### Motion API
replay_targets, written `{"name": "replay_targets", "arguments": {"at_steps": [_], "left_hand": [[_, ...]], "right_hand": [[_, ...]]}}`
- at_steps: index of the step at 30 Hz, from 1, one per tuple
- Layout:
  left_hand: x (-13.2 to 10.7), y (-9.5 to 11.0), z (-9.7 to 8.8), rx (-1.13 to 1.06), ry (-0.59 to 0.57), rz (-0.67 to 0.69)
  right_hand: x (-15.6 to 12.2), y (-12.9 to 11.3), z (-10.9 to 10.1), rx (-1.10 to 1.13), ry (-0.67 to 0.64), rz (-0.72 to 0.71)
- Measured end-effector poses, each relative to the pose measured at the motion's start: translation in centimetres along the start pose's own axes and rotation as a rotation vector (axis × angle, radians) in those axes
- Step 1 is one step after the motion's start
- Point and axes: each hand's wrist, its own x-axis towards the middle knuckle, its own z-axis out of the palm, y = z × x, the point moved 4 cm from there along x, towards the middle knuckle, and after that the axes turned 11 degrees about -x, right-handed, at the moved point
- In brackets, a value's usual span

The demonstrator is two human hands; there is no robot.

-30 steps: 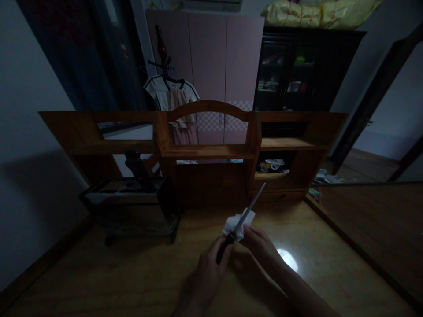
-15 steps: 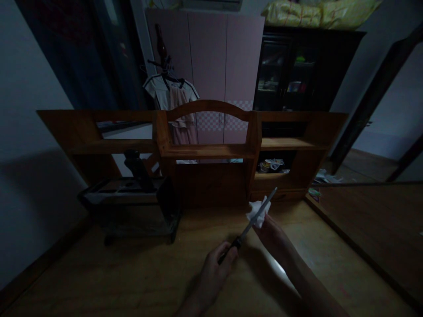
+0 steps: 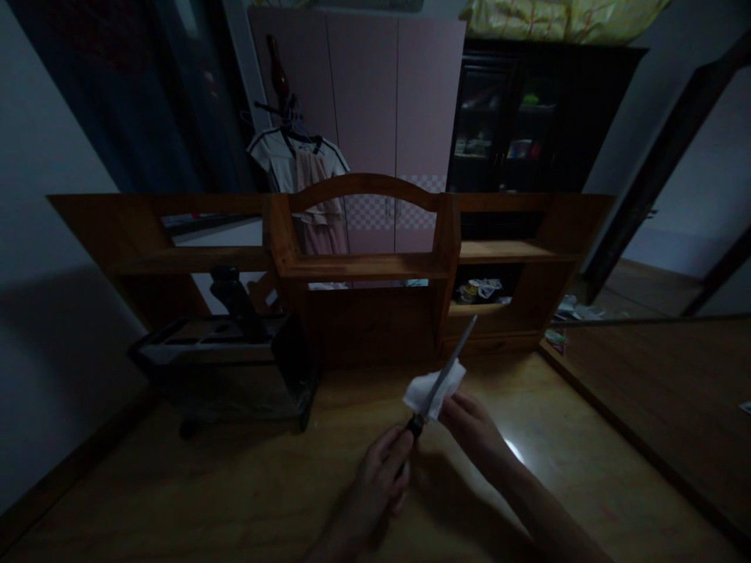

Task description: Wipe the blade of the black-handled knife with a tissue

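My left hand (image 3: 384, 469) is wrapped round the black handle of a knife (image 3: 463, 342), whose narrow grey blade points up and away to the right. A crumpled white tissue (image 3: 418, 391) lies against the lower part of the blade, close to the handle. My right hand (image 3: 469, 422) pinches this tissue from the right side, its fingertips partly hidden behind it. Over on the left stands a dark knife block (image 3: 235, 387) with slots in its top and one black handle (image 3: 233, 297) sticking up out of it.
Both hands are above a wooden desk top (image 3: 235, 493). A wooden shelf unit (image 3: 364, 270) runs along its far edge, with a jar and plastic wrapping (image 3: 479, 291) in the right compartment. Beyond are pink wardrobe doors (image 3: 364, 102), hanging clothes (image 3: 314, 172) and a dark cabinet (image 3: 587, 117).
My right hand and the tissue have slid down the blade toward the handle, leaving the blade's tip bare. The knife is tilted a little more upright. The view has shifted slightly.
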Motion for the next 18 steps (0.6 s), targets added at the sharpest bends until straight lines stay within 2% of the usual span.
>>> {"name": "replay_targets", "arguments": {"at_steps": [2, 5, 10, 18], "left_hand": [[0.1, -0.1, -0.1, 0.000, 0.007, -0.017], [0.1, -0.4, -0.2, 0.038, -0.032, -0.027], [0.3, -0.7, 0.0, 0.067, -0.085, -0.026], [0.3, -0.8, 0.1, 0.172, -0.043, -0.055]], "right_hand": [[-0.4, 0.1, 1.3, -0.128, 0.003, -0.009], [-0.5, 0.0, 1.5, -0.219, 0.025, -0.020], [-0.2, -0.1, 0.2, -0.190, 0.089, -0.027], [0.3, -0.4, -3.0, -0.102, 0.269, -0.044]]}}
